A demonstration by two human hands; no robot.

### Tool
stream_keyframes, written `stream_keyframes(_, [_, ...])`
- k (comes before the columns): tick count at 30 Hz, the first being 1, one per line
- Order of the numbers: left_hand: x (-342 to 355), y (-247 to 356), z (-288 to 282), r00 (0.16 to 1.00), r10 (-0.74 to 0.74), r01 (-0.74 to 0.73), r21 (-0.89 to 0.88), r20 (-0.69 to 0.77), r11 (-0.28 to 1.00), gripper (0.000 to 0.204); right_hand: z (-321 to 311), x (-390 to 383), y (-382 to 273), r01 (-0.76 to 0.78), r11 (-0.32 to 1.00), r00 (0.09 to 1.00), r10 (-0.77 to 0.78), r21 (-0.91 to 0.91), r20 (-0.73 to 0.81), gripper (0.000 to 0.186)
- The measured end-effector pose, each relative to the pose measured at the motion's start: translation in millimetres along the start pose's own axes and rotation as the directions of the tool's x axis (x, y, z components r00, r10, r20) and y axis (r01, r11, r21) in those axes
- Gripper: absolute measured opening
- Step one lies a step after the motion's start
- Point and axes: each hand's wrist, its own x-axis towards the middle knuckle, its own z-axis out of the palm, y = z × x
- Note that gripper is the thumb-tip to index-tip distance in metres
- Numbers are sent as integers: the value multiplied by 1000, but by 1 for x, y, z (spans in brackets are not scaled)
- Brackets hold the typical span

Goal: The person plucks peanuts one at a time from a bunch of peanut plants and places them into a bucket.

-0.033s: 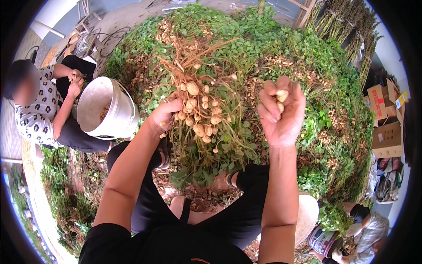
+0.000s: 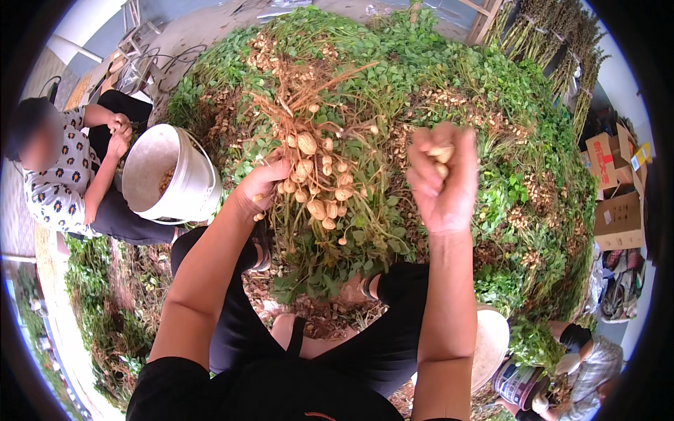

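Note:
My left hand is closed round the stems of a peanut plant. Its brown roots point away from me, and clusters of pale peanuts hang among the stems to the right of my fingers. Leaves of the plant trail down toward my feet. Apart from it on the right, my right hand is raised with its palm up. A couple of picked peanuts sit in its curled fingers, which are slightly smeared by motion.
A large heap of peanut plants spreads ahead. A white bucket with peanuts inside stands left, beside a seated person. Another pale bucket is by my right forearm. Lower right, another person works at a dark bucket. Cardboard boxes stand right.
My right hand has shifted a little to the left, and its fingers have curled further over the peanuts. The left hand and the plant are almost where they were.

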Motion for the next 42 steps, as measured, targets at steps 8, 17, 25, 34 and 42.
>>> stream_keyframes(8, [-1, 8, 16, 994, 14, 15, 262, -107, 965, 100, 4, -14, 31, 19, 479, 994, 85, -877, 68, 28])
stream_keyframes(17, [1, 8, 15, 994, 69, -42, 305, -79, 951, 91, 14, -9, 16, -118, 948, 962, 184, -297, 204, 35])
stream_keyframes(25, [-5, 10, 0, 989, 66, -46, 146, -133, 988, 90, -1, -6, 12, -203, 862, 969, 246, -465, 33, 38])
stream_keyframes(34, [-3, 14, 10, 982, -68, 152, 532, -174, 833, 95, 7, -10, 44, -349, 802, 927, 373, -485, -50, 31])
stream_keyframes(42, [-7, 14, 8, 989, -82, 129, 452, -122, 883, 94, 16, -18, 57, -343, 816, 939, 312, -466, -145, 25])
